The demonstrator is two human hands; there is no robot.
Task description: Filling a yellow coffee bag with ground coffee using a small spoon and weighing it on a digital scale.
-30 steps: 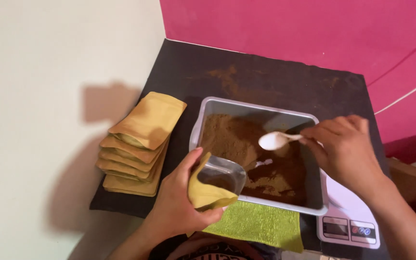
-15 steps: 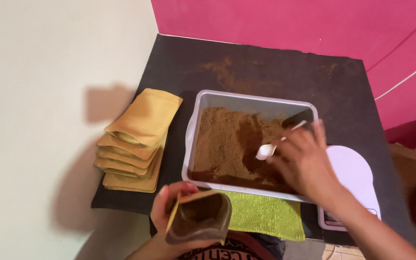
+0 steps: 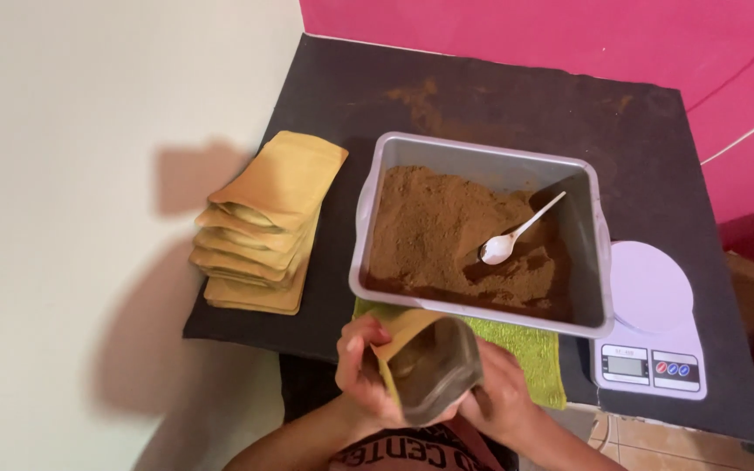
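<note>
Both hands hold one open yellow-brown pouch [image 3: 425, 366] with a shiny lining, its mouth turned up toward me, close to my body. My left hand [image 3: 361, 371] grips its left edge and my right hand [image 3: 503, 397] supports its right side. Just beyond it stands a grey plastic tub [image 3: 368, 218] filled with brown powder [image 3: 434, 227]. A white plastic spoon [image 3: 517, 237] lies in the powder at the right, with no hand on it.
A stack of several flat yellow-brown pouches [image 3: 263, 222] lies left of the tub on the black table [image 3: 482, 96]. A green cloth [image 3: 530, 353] sits under the tub's near edge. A white kitchen scale [image 3: 652, 318] stands at the right. Pink wall behind.
My right hand has let go of the spoon, leaving it in the powder, and come back to the pouch. The pouch has been drawn toward my body and both hands now hold it.
</note>
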